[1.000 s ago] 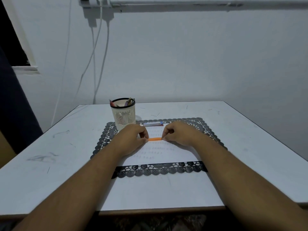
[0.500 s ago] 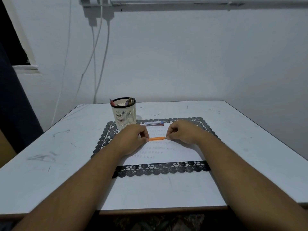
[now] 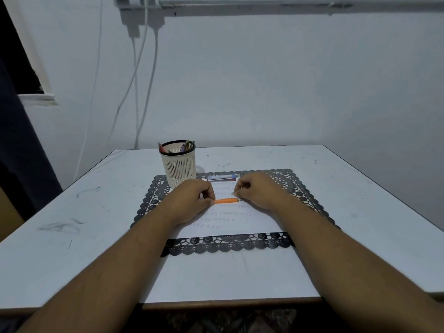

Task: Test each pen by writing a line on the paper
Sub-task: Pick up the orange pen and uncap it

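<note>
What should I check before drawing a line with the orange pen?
1. Thin orange pen held: ok, left hand grips one end over the paper.
2. Cap off: cannot tell; right hand pinches something small at the other end.
3. Tip showing: cannot tell, too small.
4. White paper sheet flat on the black lace placemat: ok.
5. Room to write: ok, bare paper below the faint rows.
6. White mesh pen cup out of the way: ok, behind the left hand.
</note>
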